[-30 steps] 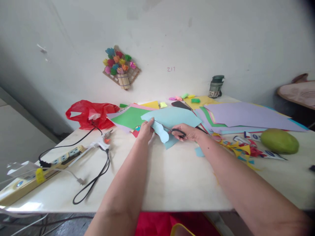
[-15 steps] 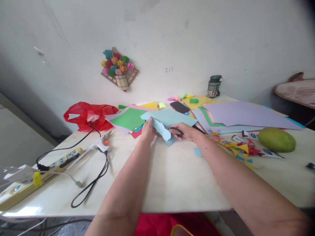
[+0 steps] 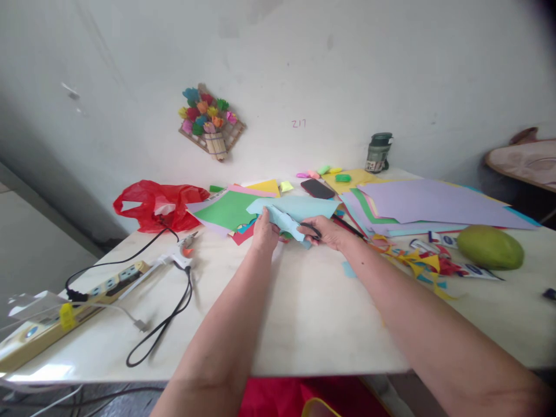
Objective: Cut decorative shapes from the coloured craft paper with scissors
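Observation:
A sheet of light blue paper point(image 3: 304, 207) is held above the middle of the white table point(image 3: 299, 324). My left hand point(image 3: 264, 231) pinches its left part, thumb on top. Black-handled scissors point(image 3: 311, 229) are in my right hand point(image 3: 324, 233), whose fingers wrap round the handles at the paper's near right edge. The scissor blades are hidden by the paper. A small light blue scrap point(image 3: 348, 269) lies beside my right forearm.
Coloured sheets point(image 3: 434, 200) and a green mango point(image 3: 490, 247) lie at the right, with yellow and red scraps point(image 3: 417, 260). A red bag point(image 3: 158, 202), glue gun point(image 3: 185, 249) and power strip point(image 3: 108, 286) are at the left. A phone point(image 3: 317, 188) lies behind the paper.
The light blue paper has turned and its near flap now looks narrower and more angular. My right hand with the scissors has shifted slightly left.

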Tool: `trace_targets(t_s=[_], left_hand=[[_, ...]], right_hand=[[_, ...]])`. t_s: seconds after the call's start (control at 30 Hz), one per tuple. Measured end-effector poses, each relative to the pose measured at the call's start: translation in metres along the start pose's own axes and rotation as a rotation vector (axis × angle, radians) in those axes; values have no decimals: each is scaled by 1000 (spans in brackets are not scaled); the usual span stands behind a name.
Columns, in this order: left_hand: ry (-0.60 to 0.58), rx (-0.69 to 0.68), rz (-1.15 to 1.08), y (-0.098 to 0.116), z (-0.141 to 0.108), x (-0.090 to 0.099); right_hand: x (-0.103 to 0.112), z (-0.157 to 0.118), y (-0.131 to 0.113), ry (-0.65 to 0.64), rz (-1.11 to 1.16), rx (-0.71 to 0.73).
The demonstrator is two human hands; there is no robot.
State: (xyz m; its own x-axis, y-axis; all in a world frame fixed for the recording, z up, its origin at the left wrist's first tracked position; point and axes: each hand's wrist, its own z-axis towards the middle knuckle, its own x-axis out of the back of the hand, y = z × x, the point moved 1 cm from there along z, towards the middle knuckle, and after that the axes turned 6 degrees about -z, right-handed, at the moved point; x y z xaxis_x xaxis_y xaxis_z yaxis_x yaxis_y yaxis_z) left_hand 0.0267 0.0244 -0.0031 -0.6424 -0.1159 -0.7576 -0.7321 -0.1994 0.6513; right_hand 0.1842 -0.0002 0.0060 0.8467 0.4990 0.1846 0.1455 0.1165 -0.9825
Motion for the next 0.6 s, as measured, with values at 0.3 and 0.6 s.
trace_targets(t_s=[0.3,0.6], left_hand=[[23,3,-77,-1,-2,-2],[37,19,-53,-3,0,-1]], right_hand=[[-5,-4,-8,49,15,-40],[-7,-3,-9,87,12,-68]])
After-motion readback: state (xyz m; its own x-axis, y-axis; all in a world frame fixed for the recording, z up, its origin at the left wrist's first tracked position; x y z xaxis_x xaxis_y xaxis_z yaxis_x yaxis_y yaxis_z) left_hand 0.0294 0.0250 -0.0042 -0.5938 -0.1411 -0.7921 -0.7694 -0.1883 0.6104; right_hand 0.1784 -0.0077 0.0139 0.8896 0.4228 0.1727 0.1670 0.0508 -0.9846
